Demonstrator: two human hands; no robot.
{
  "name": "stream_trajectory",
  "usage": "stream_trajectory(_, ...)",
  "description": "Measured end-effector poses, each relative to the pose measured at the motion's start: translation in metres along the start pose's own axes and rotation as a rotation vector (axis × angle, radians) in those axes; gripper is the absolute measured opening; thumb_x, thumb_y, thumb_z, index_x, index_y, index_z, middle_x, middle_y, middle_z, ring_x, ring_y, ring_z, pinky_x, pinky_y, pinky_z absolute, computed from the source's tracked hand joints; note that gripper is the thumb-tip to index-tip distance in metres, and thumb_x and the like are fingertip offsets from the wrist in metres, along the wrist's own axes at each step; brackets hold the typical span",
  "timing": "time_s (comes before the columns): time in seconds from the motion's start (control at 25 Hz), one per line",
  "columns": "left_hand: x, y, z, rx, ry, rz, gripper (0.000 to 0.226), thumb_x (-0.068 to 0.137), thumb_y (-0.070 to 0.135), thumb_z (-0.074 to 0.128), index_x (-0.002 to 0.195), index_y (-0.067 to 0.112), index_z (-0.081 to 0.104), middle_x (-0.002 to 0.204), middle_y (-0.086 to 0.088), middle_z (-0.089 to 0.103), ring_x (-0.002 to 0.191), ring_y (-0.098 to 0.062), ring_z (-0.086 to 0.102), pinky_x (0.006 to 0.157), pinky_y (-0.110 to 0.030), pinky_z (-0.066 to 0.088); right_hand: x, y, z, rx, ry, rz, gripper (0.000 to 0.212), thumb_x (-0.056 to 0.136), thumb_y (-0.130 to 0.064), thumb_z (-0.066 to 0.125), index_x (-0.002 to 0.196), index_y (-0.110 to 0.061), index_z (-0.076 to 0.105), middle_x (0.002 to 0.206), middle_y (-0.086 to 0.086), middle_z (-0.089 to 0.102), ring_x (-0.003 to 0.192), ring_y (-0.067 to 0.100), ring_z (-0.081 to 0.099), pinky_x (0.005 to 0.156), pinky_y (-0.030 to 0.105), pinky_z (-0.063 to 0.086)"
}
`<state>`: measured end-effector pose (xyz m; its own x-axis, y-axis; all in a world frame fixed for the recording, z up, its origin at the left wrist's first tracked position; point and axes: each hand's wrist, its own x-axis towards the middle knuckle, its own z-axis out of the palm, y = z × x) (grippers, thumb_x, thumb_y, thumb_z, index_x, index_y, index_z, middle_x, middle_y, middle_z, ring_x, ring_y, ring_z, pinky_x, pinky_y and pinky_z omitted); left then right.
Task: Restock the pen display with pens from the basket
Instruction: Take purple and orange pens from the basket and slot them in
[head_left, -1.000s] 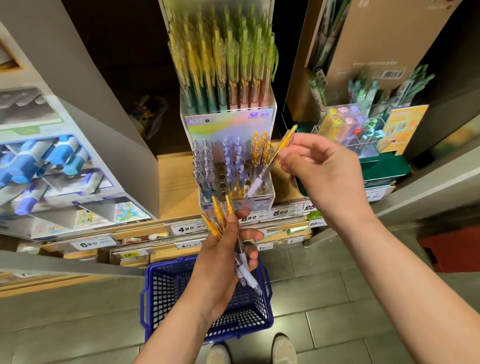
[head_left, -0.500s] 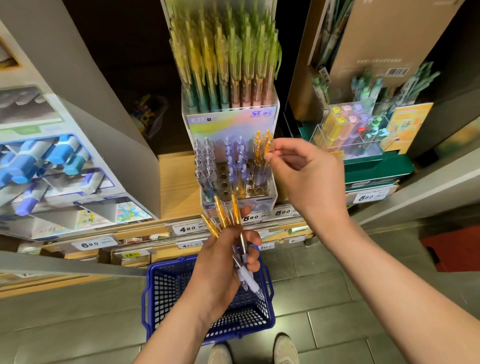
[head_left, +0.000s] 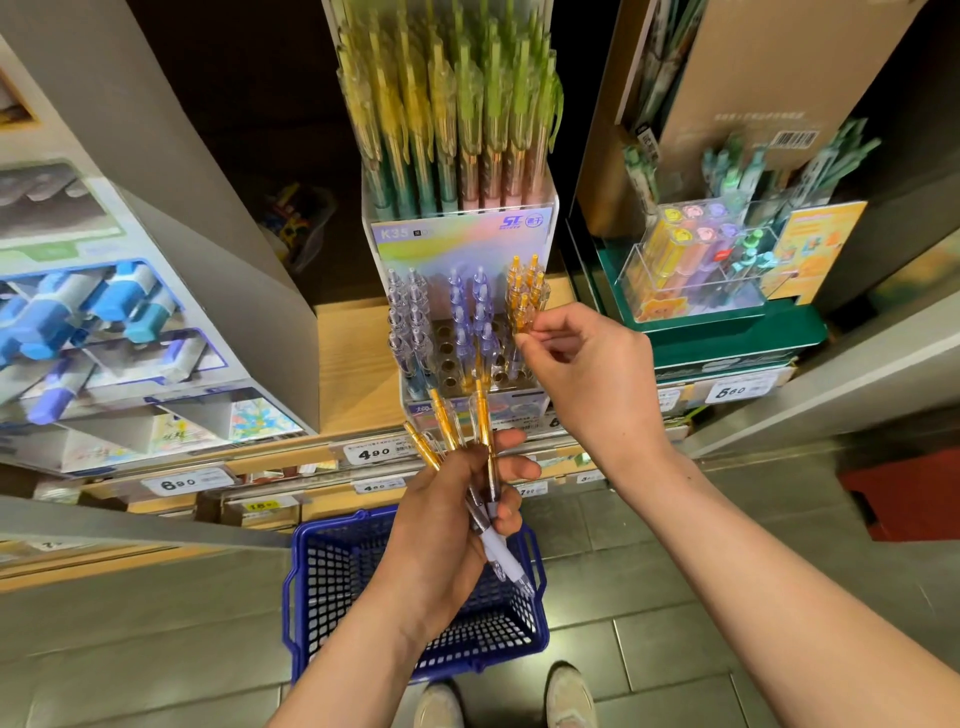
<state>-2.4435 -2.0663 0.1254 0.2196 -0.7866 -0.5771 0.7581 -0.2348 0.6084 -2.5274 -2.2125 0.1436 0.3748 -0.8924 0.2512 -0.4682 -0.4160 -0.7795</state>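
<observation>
A clear pen display stands on the wooden shelf, with clear, purple and orange pens upright in its holes. My right hand pinches an orange pen that stands in the display's right column, fingertips on its upper barrel. Below it, my left hand grips a bunch of orange pens, clicker ends up, white grips pointing down. The blue basket sits on the floor under my left hand; its contents are mostly hidden by that hand.
A taller rack of yellow-green pens rises behind the display. A blue-and-white marker box stands left, a green stand with pastel pens right. Price tags line the shelf edge. My shoes show on the grey tiles.
My right hand carried a tilted orange pen to the display's right column and stood it upright in a hole. My left hand with its bunch stayed almost still.
</observation>
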Motion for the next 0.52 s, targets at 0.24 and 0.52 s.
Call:
stream_trajectory(0.24, -0.002, 0.0, 0.003, 0.093, 0.023, 0.026, 0.033, 0.105, 0.019, 0.046, 0.113, 0.002, 0.073, 0.092, -0.016, 0.074, 0.057, -0.016, 0.054, 0.059, -0.027, 0.05, -0.002, -0.004, -0.005, -0.047, -0.071, 0.084, 0.016, 0.087, -0.026, 0.078, 0.099, -0.017, 0.072, 0.083, -0.011, 0.07, 0.076, 0.001, 0.067, 0.071, 0.001, 0.045)
stream_trajectory(0.52, -0.002, 0.0, 0.003, 0.248, 0.021, 0.092, 0.028, 0.095, 0.031, 0.059, 0.103, 0.007, 0.071, 0.085, -0.004, 0.073, 0.068, -0.016, 0.059, 0.066, -0.029, 0.055, -0.037, -0.022, -0.017, 0.304, -0.472, 0.518, 0.028, 0.079, -0.047, 0.081, 0.096, -0.028, 0.068, 0.085, -0.009, 0.074, 0.067, 0.011, 0.075, 0.071, 0.03, 0.06)
